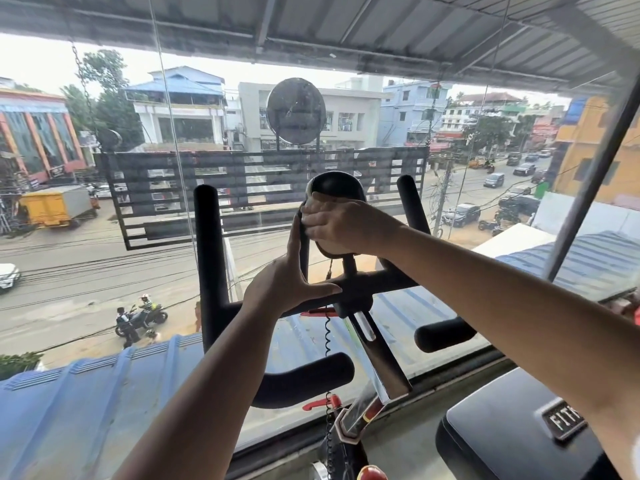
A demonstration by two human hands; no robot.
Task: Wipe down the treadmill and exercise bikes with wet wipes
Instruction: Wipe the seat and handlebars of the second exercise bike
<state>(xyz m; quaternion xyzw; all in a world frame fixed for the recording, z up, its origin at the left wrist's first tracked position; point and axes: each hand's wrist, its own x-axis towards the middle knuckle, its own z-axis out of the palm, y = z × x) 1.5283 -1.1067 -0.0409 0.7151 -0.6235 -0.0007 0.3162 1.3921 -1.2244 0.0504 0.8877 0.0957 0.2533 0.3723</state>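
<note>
Your right hand [341, 225] curled over wet wipe [313, 199], pressing it on bike console [335, 184], upper-left edge. Your left hand [284, 285] flat, fingers straight along console's left rim, thumb on handlebar crossbar [391, 284]. Window glass [104, 237] close behind; open gaps either side of console.

One wide view from the person's head, facing the window [104, 237] over the bike.

The camera sits at head height just behind the handlebars [207, 244], looking forward and a little down. Both forearms run in from the bottom edge, and the left hand [280, 289] and right hand [339, 225] meet at the console [337, 185] mid-frame, at arm's reach. The lens takes in the roof [346, 26] above, the street [86, 265] far below, and a black pad [502, 434] close at lower right.
</note>
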